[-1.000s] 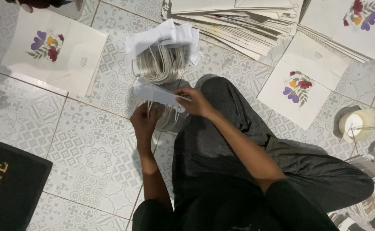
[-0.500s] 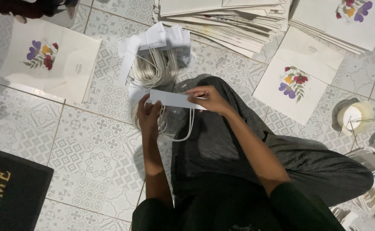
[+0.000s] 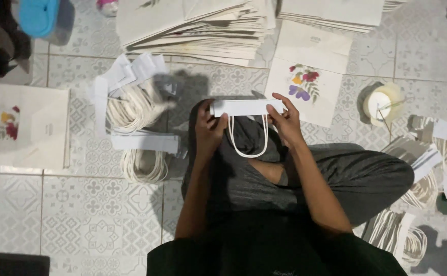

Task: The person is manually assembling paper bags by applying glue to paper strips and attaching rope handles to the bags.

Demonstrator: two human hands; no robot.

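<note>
I hold a white paper strip (image 3: pixel 245 107) level in front of me, with a white cord loop (image 3: pixel 247 138) hanging from it over my grey-trousered knee. My left hand (image 3: pixel 208 132) grips the strip's left end. My right hand (image 3: pixel 286 120) pinches its right end. To the left on the floor lies a heap of similar cord handles with paper strips (image 3: pixel 134 112). A flat paper bag with a flower print (image 3: pixel 305 84) lies just beyond my right hand.
Stacks of flat paper bags (image 3: pixel 198 23) fill the far side. Another flower-print bag (image 3: pixel 21 125) lies at the left. A pale roll of tape (image 3: pixel 382 102) stands at the right, with more handle bundles (image 3: pixel 427 174) beyond my knee. The floor is patterned tile.
My hands have lifted the strip with its cord loop and turned it level in front of me. The view has shifted, so the heap of handles now lies further left.
</note>
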